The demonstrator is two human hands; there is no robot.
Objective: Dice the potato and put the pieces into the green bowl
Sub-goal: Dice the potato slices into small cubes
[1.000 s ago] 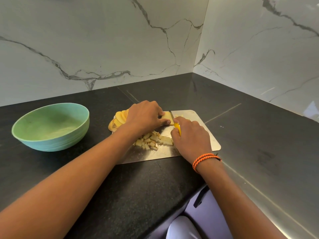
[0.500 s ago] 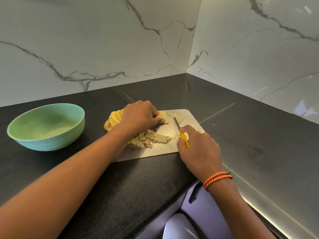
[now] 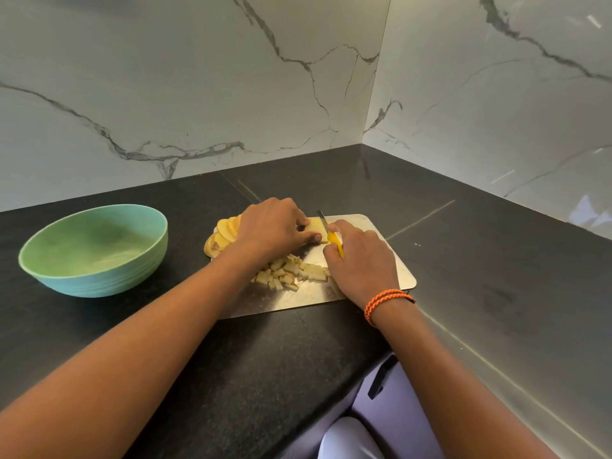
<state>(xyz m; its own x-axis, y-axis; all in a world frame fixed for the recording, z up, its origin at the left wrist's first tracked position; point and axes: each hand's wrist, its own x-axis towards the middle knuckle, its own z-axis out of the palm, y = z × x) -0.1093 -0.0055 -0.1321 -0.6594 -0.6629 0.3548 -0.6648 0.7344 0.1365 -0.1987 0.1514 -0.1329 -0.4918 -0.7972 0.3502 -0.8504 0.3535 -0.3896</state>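
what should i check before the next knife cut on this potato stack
1. Left hand holds the potato slices steady: ok.
2. Right hand grips the knife: ok.
3. Fingertips clear of the blade: cannot tell, the thumb sits close.
4. Cutting board lies flat on the counter: ok.
5. Diced pieces lie clear of the cut line: ok.
6. Green bowl has room: ok, no pieces in it.

I read the cutting board (image 3: 390,260) as brushed metal, dull sheen | green bowl (image 3: 99,279) matt, ridged outside | countertop (image 3: 298,352) dark speckled stone, semi-gloss | walls (image 3: 198,94) polished veined marble | wristband (image 3: 385,301) braided cord
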